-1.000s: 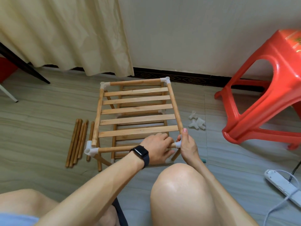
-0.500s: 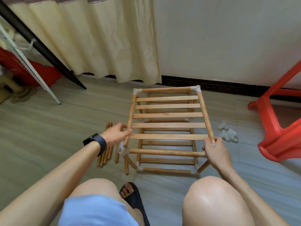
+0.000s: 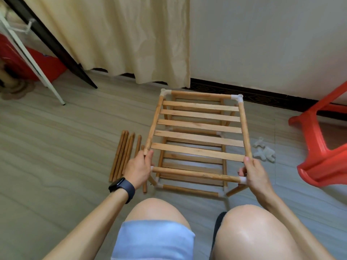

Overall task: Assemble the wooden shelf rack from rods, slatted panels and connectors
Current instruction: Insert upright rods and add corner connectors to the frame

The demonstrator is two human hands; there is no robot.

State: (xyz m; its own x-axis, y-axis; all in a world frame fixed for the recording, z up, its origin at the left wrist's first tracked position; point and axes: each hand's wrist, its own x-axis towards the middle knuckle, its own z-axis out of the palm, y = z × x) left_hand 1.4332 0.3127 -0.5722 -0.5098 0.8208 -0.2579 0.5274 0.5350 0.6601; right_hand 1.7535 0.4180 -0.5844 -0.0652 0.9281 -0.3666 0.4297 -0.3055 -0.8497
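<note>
The half-built light-brown wooden rack [image 3: 199, 136], two slatted tiers joined by white plastic corner connectors, stands on the grey wood-look floor [image 3: 56, 147] in front of the person's knees. The left hand [image 3: 139, 169] grips its near-left top corner, and the right hand [image 3: 255, 171] grips the near-right corner, thumb on the side rod's end. Spare wooden rods [image 3: 122, 156] lie just left of the rack. Loose white connectors [image 3: 263, 152] lie to its right, near a red plastic stool [image 3: 323, 147].
</note>
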